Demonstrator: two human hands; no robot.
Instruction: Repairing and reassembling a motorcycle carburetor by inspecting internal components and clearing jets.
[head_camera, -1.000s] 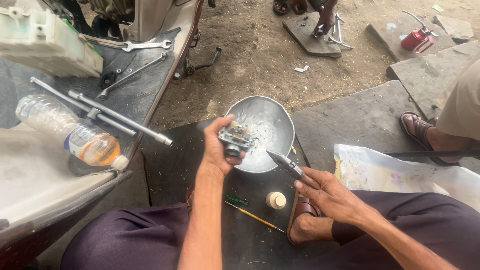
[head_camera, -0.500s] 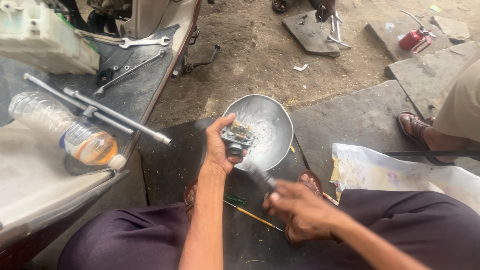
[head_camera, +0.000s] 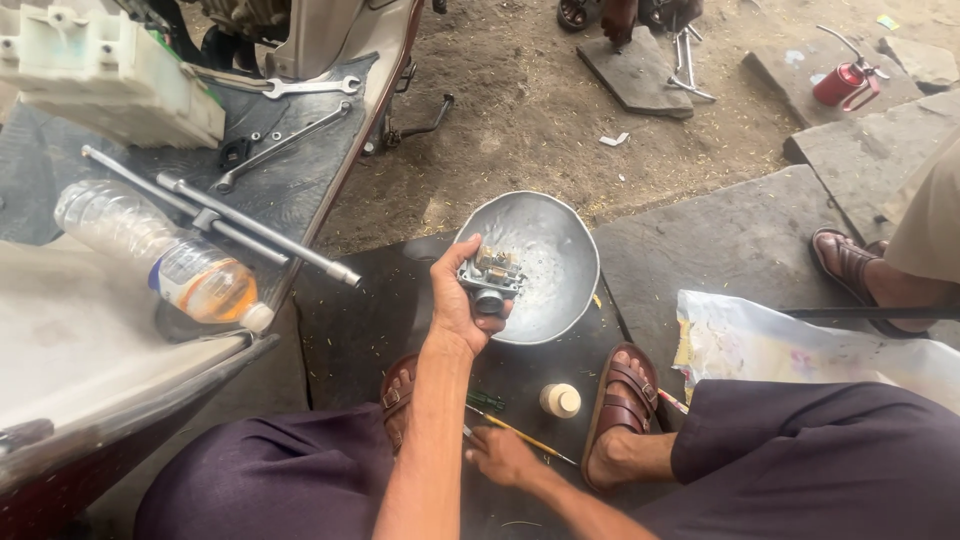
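Left hand (head_camera: 458, 305) is gripping a small metal carburetor (head_camera: 489, 278), held right over the dented metal bowl (head_camera: 560, 290), which looks wet inside. Right hand (head_camera: 500, 455) is down on the dark mat, fingers on a thin yellow-handled tool (head_camera: 530, 438). Small white bottle (head_camera: 560, 400) sits just beside; plastic bottle (head_camera: 165, 260) with orange liquid lies well left.

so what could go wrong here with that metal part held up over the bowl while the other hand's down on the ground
The left hand alone holds the small metal part above the metal bowl; a loose grip could drop it or shed small pieces. The right hand reaches low by the thin tools between the sandalled feet, away from the person's raised work, and might knock the small white bottle. The plastic bottle lies on its side near the platform edge and could roll off.
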